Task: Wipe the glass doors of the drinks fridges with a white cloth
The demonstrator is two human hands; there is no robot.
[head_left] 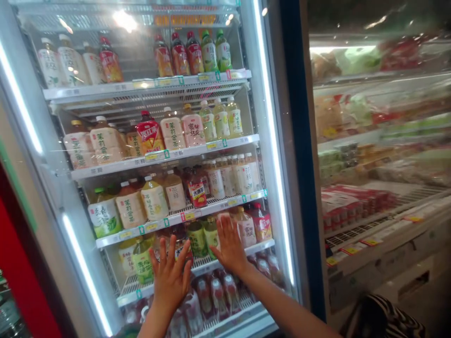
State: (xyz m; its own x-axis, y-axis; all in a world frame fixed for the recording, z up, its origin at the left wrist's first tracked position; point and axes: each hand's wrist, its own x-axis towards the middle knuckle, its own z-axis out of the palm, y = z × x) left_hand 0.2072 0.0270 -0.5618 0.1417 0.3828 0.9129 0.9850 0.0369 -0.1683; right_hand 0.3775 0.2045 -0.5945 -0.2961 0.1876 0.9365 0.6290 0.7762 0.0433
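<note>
My left hand (169,277) is raised with its fingers spread, in front of the fourth shelf of an upright drinks fridge (271,117). Behind its fingertips stand a green-labelled bottle (143,264) and dark bottles, partly covered. To its right, my right hand (229,248) is up with an open palm facing the fridge. Nearest to it are a green bottle (211,234) and a pale pink-labelled bottle (247,230). Reflections suggest a glass door between hands and bottles. Whether the palms touch it, I cannot tell. Neither hand holds anything.
Several shelves carry bottled teas, with red-capped bottles (179,54) up top and clear-topped bottles (230,293) lying low down. A lit strip (275,141) edges the fridge. Rightward stands an open chiller (380,188) with packaged food. Something striped (394,317) is at the lower right.
</note>
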